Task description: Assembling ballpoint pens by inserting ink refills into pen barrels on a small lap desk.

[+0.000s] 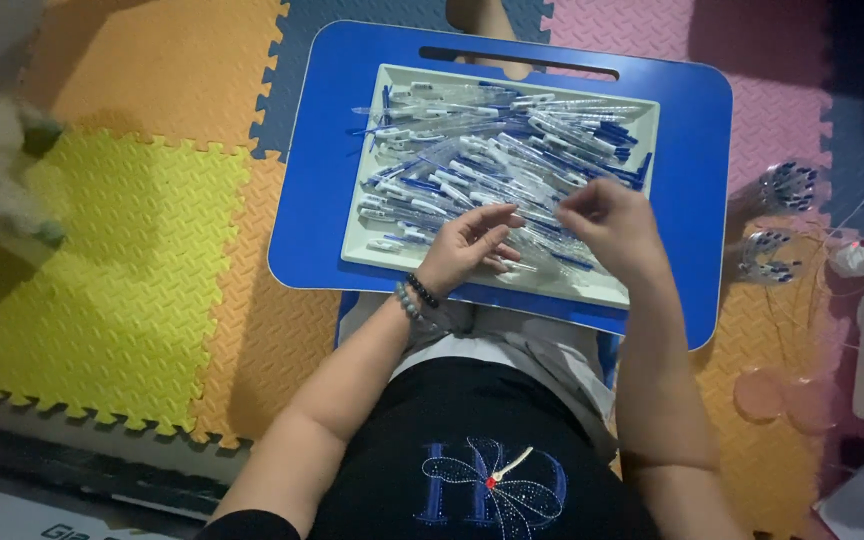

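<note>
On the blue lap desk (314, 190), a pale rectangular tray (377, 245) holds a heap of clear pens with blue caps (497, 150). The left hand (470, 245) hovers over the tray's 6 o'clock edge, palm turned up, fingers loosely curled and apart; whether they pinch a pen I cannot tell. The right hand (614, 225), at 3 o'clock from the left, rests knuckles-up on the pile, fingers bent down into the pens, its grip hidden. Beaded bracelets (414, 298) circle the left wrist. Foam puzzle mats (142, 250) in yellow, orange and pink cover the floor. Two clear cups of pen parts (782, 215) stand at 3 o'clock beyond the desk.
</note>
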